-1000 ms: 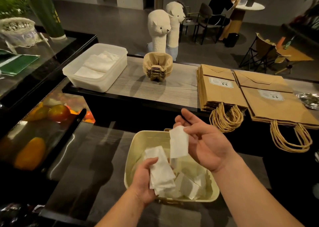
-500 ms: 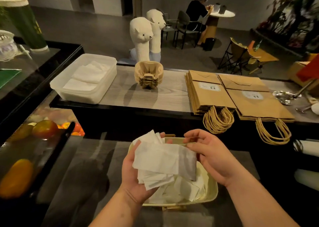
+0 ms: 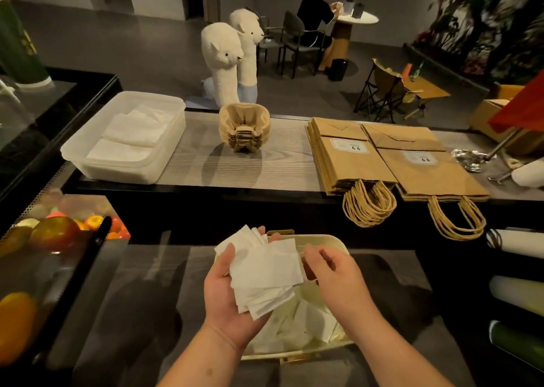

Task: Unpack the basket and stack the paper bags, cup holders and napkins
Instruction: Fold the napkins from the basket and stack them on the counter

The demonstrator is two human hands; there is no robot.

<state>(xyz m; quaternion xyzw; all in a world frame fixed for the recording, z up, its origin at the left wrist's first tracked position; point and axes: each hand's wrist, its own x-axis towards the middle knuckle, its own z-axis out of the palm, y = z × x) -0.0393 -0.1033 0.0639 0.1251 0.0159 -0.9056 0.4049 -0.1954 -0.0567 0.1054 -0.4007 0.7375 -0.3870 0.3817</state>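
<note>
Above the cream basket [image 3: 332, 241], left hand [image 3: 226, 304] grips a messy fan of white napkins [image 3: 265, 272]; right hand [image 3: 338, 280] beside, grip unclear.

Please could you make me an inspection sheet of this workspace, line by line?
Surface: grey wood-grain counter.
Job's things: cream basket holding loose napkins; plastic tub of napkins, cup holders stacked, two paper bag stacks on the counter.
Clutter: fruit at left; crumpled foil at right.
Grips: left grip holds a napkin bundle; right grip at its edge, hold unclear.
Cables: nothing seen.
Surroundings: two alpaca figures, a seated person at a round table.
</note>
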